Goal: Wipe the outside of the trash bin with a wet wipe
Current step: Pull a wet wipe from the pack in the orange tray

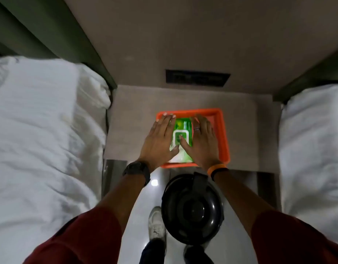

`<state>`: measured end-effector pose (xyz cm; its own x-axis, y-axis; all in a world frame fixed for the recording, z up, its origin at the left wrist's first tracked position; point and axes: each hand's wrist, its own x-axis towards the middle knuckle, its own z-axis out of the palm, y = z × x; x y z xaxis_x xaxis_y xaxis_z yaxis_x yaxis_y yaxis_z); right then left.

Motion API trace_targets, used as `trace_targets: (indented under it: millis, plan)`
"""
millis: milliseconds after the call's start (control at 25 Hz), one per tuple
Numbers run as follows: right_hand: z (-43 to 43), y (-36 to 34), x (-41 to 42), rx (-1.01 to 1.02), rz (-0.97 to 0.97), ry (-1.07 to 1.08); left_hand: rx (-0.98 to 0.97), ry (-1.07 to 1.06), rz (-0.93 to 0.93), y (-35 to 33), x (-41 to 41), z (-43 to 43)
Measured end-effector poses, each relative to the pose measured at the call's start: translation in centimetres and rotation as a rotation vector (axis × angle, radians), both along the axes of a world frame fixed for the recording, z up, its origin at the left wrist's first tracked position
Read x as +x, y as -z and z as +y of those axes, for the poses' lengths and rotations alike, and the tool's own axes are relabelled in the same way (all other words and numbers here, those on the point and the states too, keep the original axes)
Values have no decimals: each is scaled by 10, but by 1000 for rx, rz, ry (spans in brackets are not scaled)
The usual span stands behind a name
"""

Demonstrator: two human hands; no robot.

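A green pack of wet wipes [180, 130] with a white lid flap lies in an orange tray [222, 134] on the nightstand. My left hand [160, 139] lies flat on the pack's left side, fingers spread. My right hand [201, 140] rests on the pack's right side, its thumb on the white lid flap. The flap looks closed and no wipe shows. A round black trash bin [192, 208] with a shut lid stands on the floor just below the nightstand, between my forearms.
The grey nightstand [132, 119] sits between two beds with white bedding [40, 130] [312, 141]. A dark panel [197, 78] is set in the wall behind. My white shoe [156, 223] stands on the glossy floor left of the bin.
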<state>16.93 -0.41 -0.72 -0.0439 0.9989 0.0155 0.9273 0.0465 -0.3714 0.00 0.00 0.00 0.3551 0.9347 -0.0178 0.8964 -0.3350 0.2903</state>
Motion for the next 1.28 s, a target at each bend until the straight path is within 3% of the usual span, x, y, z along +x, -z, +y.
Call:
trace_targets:
  millis: [240, 480, 600, 720, 800, 920, 1040, 1160, 1280]
  plan:
    - [4, 110, -17, -377, 237, 301, -343, 130, 44, 110, 18, 40]
    - [9, 126, -42, -331, 604, 826, -312, 212, 171, 138, 23, 63]
    - [24, 125, -41, -423, 713, 963, -294, 255, 177, 138, 21, 71]
    - [41, 121, -32, -604, 776, 950, -296, 215, 138, 136, 21, 71]
    - [42, 118, -29, -570, 843, 927, -339, 105, -3, 134, 16, 67]
    - [32, 123, -24, -416, 572, 733, -407, 11, -127, 137, 14, 65]
    - [28, 132, -22, -465, 332, 460, -390, 6, -156, 141, 17, 63]
    - [30, 140, -23, -456, 244, 428, -371, 11, -174, 141, 18, 63]
    - [36, 142, -18, -442, 328, 389, -372, 25, -174, 142, 16, 63]
